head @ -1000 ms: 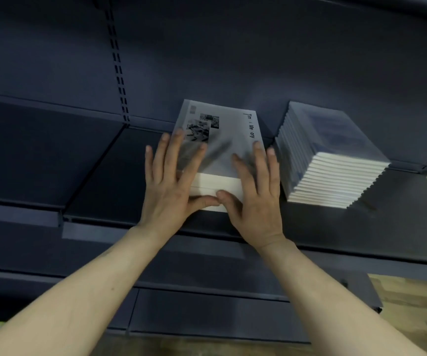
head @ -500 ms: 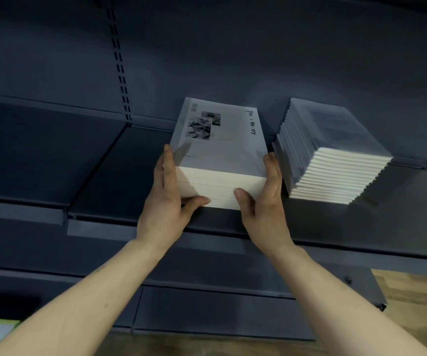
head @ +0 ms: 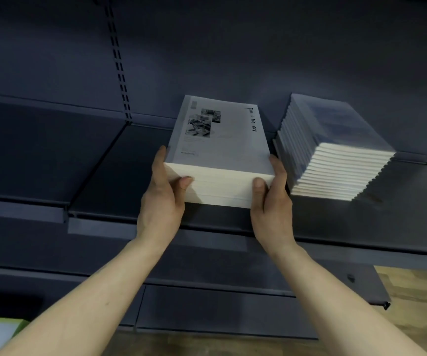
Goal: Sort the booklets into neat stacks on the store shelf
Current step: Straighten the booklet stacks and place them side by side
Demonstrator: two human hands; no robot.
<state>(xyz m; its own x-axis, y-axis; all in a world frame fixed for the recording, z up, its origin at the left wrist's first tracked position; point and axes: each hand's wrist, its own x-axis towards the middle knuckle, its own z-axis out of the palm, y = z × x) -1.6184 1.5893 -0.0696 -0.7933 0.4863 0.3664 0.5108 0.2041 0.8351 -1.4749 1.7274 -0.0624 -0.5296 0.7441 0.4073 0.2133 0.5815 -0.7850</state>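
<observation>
- Your left hand (head: 161, 199) clamps the left flank of the white booklet stack (head: 220, 150), fingers flat along the side and thumb curled onto the front page edges; keep that palm flat so the lower booklets line up with the top one.
- The stack sits on the dark store shelf (head: 99, 170), near its front lip, at about 12 o'clock from your wrists. Its front face looks nearly flush; I'd judge a light squeeze from both sides finishes the squaring.
- Your right hand (head: 271, 199) grips the right flank the same way, thumb on the front edge. Press evenly against the left.
- At 3 o'clock, just beside, the second booklet stack (head: 335, 155) fans out stepwise. Don't nudge it; it probably needs squaring next.
</observation>
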